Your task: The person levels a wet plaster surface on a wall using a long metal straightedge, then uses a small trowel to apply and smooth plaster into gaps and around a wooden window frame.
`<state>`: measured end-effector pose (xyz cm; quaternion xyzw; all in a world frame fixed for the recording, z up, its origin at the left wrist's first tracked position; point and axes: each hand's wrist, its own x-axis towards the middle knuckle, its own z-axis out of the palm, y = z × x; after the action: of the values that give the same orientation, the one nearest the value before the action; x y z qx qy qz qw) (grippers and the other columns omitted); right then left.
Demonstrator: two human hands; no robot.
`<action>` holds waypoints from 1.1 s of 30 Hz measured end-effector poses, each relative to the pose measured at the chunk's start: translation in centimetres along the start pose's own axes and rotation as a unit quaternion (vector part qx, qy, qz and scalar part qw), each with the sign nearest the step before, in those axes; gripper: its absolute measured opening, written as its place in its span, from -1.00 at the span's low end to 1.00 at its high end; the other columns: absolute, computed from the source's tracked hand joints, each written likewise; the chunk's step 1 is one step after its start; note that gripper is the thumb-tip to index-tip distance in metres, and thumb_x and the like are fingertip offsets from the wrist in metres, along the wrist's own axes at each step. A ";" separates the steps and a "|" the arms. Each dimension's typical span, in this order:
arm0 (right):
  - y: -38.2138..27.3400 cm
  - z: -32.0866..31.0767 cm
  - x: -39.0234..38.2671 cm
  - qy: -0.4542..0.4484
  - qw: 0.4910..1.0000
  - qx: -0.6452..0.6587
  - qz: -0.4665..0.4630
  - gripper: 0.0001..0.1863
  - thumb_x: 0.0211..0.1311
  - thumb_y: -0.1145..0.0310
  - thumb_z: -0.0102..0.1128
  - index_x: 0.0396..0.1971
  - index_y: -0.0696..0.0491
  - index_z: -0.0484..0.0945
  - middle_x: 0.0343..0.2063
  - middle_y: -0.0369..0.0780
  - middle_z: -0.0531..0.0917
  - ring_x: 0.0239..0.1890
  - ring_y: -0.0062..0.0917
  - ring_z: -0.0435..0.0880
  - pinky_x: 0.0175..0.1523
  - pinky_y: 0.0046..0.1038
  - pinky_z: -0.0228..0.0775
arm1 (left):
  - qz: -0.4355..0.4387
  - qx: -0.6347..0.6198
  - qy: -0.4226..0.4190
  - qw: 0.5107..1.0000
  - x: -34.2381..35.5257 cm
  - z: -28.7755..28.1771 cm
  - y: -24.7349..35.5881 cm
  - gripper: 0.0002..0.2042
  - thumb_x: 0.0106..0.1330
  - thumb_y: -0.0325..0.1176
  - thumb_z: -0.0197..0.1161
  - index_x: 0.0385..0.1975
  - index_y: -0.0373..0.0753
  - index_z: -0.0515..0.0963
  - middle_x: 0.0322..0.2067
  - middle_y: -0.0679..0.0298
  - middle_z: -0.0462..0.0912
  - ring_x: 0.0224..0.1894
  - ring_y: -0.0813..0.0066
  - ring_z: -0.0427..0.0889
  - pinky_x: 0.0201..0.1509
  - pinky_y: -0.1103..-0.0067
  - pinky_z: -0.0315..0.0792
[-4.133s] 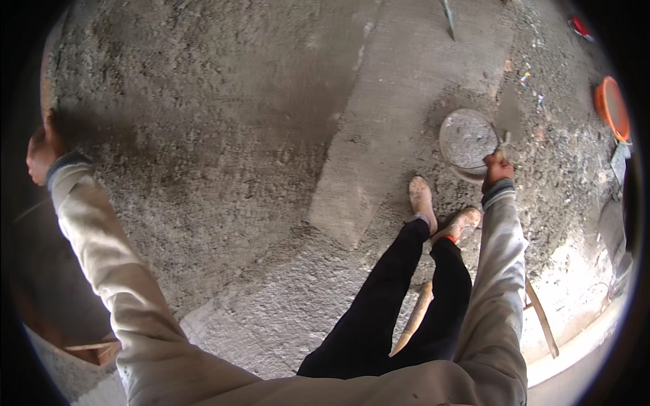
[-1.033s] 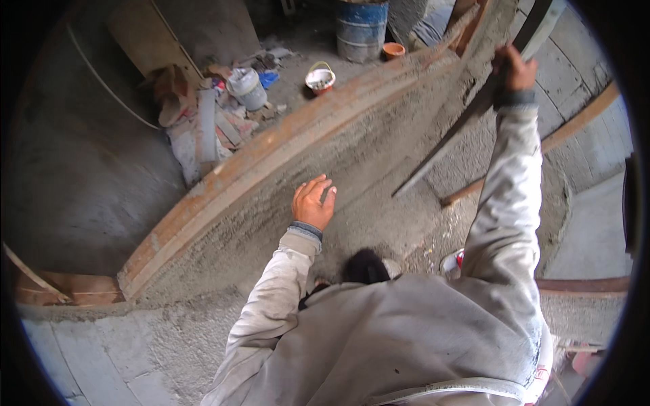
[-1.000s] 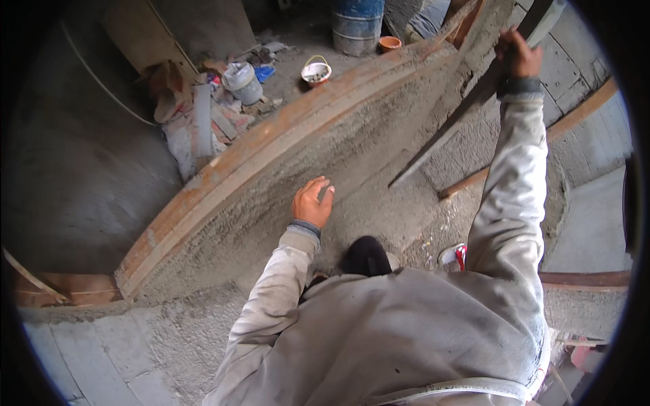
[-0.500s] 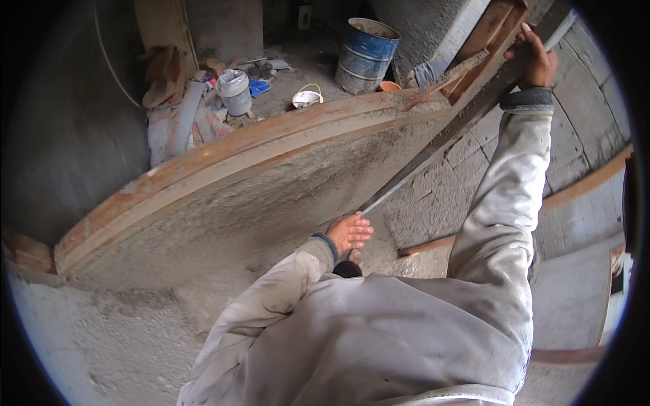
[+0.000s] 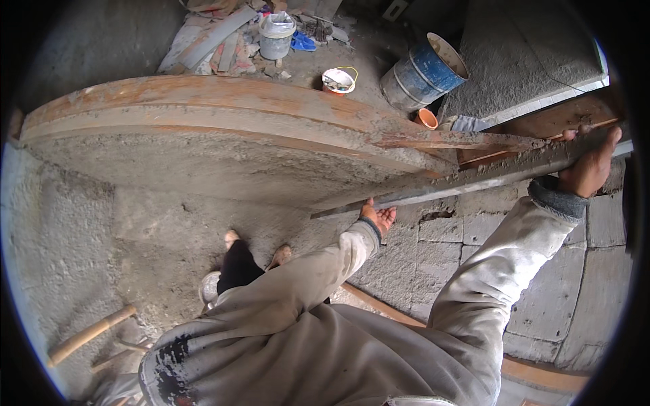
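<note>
Your left hand (image 5: 379, 218) gripped the near end of the long metal straightedge (image 5: 467, 181); your right hand (image 5: 590, 168) clasped its far end. The bar lay across the curved wet-plaster ledge (image 5: 223, 152), blue drum (image 5: 423, 71) beyond.
</note>
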<state>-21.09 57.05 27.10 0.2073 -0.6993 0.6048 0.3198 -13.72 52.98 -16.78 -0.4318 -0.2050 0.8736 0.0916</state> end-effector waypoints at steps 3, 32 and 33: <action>-0.3 0.2 -0.5 -0.017 0.994 0.030 -0.108 -0.57 0.27 0.07 -0.06 -0.24 0.21 0.39 -0.42 -0.15 0.52 -0.45 -0.40 0.59 -0.24 -0.49 0.43 | 0.014 0.000 -0.052 0.999 0.1 1.5 -1.8 -0.52 0.29 -0.04 0.00 -0.18 -0.46 0.25 -0.28 0.07 0.40 -0.29 0.26 0.47 -0.25 0.48 0.49; 10.9 -1.1 -8.9 -0.119 0.975 0.180 -0.057 -0.61 0.32 0.09 -0.16 -0.24 0.19 0.30 -0.56 -0.20 0.52 -0.65 -0.56 0.53 -0.54 -0.56 0.38 | 0.079 0.033 -0.276 0.957 1.0 4.0 -5.5 -0.59 0.36 -0.11 -0.18 -0.21 -0.39 0.42 -0.35 0.08 0.53 -0.31 0.29 0.53 -0.12 0.40 0.46; 10.3 -0.2 -8.8 -0.127 0.978 0.146 -0.082 -0.61 0.32 0.09 -0.16 -0.24 0.18 0.29 -0.58 -0.20 0.51 -0.66 -0.55 0.54 -0.56 -0.55 0.37 | 0.083 0.028 -0.289 0.953 0.7 4.0 -4.6 -0.59 0.36 -0.11 -0.18 -0.20 -0.39 0.41 -0.34 0.08 0.53 -0.31 0.29 0.53 -0.14 0.41 0.47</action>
<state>-21.80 58.27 13.59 0.3840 -0.6187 0.6409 0.2429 -17.42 56.19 -13.08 -0.1737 -0.1615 0.9709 -0.0322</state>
